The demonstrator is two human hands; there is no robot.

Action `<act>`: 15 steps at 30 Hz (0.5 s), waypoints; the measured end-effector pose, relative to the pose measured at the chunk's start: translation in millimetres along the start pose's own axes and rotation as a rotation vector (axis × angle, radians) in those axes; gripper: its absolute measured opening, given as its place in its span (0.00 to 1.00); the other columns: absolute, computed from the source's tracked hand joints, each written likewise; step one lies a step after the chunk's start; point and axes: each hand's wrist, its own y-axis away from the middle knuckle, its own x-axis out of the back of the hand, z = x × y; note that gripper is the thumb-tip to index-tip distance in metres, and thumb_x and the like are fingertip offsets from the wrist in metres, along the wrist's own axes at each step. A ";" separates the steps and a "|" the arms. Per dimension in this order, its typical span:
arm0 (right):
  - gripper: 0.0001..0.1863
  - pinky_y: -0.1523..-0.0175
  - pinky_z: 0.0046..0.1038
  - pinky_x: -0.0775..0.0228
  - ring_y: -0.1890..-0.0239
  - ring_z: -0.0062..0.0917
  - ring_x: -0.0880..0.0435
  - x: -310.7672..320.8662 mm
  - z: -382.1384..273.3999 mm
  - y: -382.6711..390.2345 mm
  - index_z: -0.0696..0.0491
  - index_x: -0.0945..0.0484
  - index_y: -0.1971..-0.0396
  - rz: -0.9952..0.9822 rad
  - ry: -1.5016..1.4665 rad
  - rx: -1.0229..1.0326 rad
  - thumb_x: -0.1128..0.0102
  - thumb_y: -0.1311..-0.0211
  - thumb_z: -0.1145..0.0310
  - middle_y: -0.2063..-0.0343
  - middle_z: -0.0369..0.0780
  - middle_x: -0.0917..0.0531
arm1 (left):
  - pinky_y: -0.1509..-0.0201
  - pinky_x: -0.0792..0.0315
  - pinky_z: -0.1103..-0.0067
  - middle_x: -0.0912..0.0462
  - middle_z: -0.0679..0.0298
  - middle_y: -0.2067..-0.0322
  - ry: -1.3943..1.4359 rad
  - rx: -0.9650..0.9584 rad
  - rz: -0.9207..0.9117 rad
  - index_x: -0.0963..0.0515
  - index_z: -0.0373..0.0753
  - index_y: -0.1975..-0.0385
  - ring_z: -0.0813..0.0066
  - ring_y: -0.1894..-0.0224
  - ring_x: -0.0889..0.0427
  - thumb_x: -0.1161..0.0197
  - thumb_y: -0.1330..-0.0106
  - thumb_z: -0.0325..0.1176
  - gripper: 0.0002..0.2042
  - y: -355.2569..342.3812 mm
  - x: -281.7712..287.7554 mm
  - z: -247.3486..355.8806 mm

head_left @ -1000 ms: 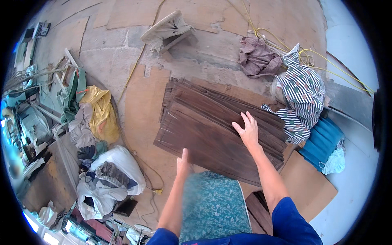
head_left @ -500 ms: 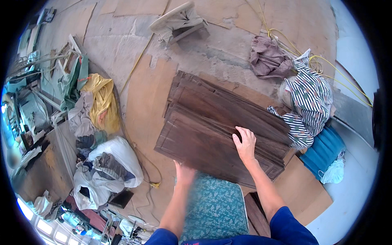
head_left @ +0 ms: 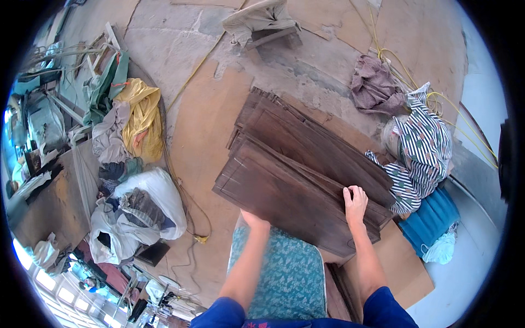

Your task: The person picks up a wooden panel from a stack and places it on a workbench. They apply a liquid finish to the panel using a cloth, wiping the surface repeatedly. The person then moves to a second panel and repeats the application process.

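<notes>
The top panel (head_left: 284,199) is a flat, oblong board of dark brown wood, with visible grain, pale scuffs and a narrow line inset along its left end. It lies uppermost at the near side of a fanned stack (head_left: 322,145) of similar dark panels, directly ahead of my body.

Its long axis runs diagonally, from the upper left down to the lower right. The left short end faces the brown floor sheeting (head_left: 191,126); the right end points toward a light brown board (head_left: 396,268).

My left hand (head_left: 255,220) is at the near long edge, toward the left end. Its fingers are hidden under the edge, so I cannot tell how far they are closed or whether they grip. My right hand (head_left: 356,205) is at the far long edge, toward the right end, fingers bent and thumb slightly apart; I cannot tell whether it grips one panel or merely rests there.

The near edge slightly overhangs a teal patterned cloth (head_left: 279,273). At the far edge, other panels lie close alongside. To the left, the floor sheeting separates the panel from a white bag (head_left: 169,191), well apart. To the right, a striped cloth (head_left: 424,134) borders the stack, with blue fabric (head_left: 432,216) just beside it.
</notes>
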 end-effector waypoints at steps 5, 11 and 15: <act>0.32 0.54 0.48 0.28 0.60 0.51 0.17 23.4 6.6 -33.1 0.58 0.21 0.73 -0.322 0.081 0.066 0.36 0.36 0.38 0.69 0.52 0.16 | 0.26 0.36 0.61 0.26 0.62 0.32 -0.191 0.146 -0.116 0.31 0.40 0.31 0.58 0.33 0.29 0.56 0.19 0.54 0.28 15.9 -8.2 11.2; 0.38 0.50 0.50 0.26 0.55 0.54 0.15 47.6 -12.8 -23.7 0.60 0.15 0.67 -0.448 0.078 0.031 0.41 0.35 0.32 0.64 0.58 0.14 | 0.25 0.37 0.57 0.28 0.61 0.30 -0.050 0.113 -0.081 0.32 0.41 0.29 0.54 0.30 0.31 0.58 0.19 0.55 0.30 40.7 -11.4 18.2; 0.36 0.45 0.50 0.26 0.52 0.54 0.16 90.5 -53.3 0.7 0.60 0.14 0.63 -0.530 0.130 0.036 0.42 0.32 0.35 0.61 0.58 0.13 | 0.28 0.33 0.63 0.27 0.60 0.33 -0.144 0.095 -0.134 0.33 0.38 0.30 0.60 0.33 0.28 0.59 0.17 0.43 0.23 116.6 -29.1 59.5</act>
